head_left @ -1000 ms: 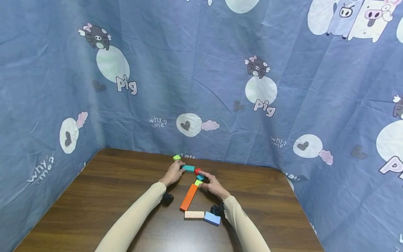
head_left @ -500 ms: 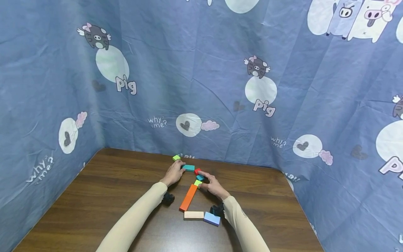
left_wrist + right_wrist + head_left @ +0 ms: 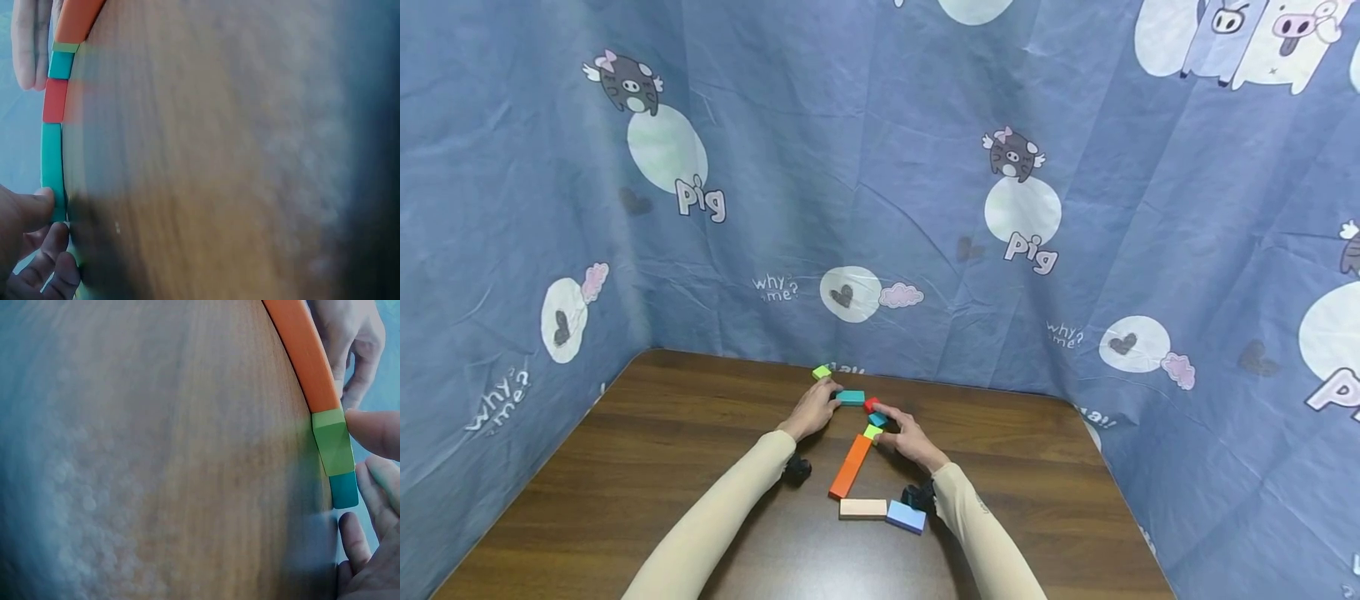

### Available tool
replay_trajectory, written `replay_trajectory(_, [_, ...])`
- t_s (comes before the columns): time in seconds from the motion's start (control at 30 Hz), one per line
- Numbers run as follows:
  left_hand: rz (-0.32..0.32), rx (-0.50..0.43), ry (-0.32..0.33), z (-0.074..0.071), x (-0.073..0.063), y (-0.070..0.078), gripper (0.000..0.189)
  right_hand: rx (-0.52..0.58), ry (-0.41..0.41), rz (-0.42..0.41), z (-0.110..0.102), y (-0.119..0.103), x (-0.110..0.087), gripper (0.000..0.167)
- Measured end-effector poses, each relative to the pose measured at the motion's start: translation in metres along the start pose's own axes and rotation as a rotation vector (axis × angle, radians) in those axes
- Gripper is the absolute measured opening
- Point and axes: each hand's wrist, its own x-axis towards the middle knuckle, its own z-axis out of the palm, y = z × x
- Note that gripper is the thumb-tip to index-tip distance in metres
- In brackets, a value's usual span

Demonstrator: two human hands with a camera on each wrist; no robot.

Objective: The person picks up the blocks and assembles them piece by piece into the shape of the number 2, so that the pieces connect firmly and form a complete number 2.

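My left hand [image 3: 812, 408] is at the left end of a long teal block [image 3: 852, 398], its thumb and finger pinching that end. In the left wrist view the thumb [image 3: 40, 199] lies against the teal block's side. My right hand [image 3: 912, 440] spans a short run of small blocks with straight fingers. Its index fingertip is at the red block [image 3: 871, 405], and its thumb touches the lime block [image 3: 334, 447]. A small dark teal block [image 3: 877, 419] sits between those two. From the lime block a long orange strip [image 3: 850, 467] slants toward the near side.
A pale wooden block [image 3: 863, 509] and a blue block [image 3: 906, 517] lie end to end near the orange strip's near end. Another lime block [image 3: 822, 372] sits beyond my left fingers. A patterned blue curtain [image 3: 925, 208] hangs behind the brown table [image 3: 700, 433].
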Motion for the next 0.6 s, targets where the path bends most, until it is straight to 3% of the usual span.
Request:
replay_trajectory(0.17, [0.019,0.027,-0.003,-0.003,-0.002,0.001,0.031,0.006,-0.001,-0.002,0.0,0.0,0.0,0.063])
replay_trajectory(0.4, [0.046,0.038,0.017,-0.003,-0.003,0.002,0.031,0.003,-0.041,-0.02,-0.006,-0.036,-0.016,0.061])
replay_trajectory(0.6, [0.039,0.039,0.03,-0.001,-0.003,0.002,0.031,0.0,-0.043,-0.027,-0.006,-0.036,-0.017,0.061])
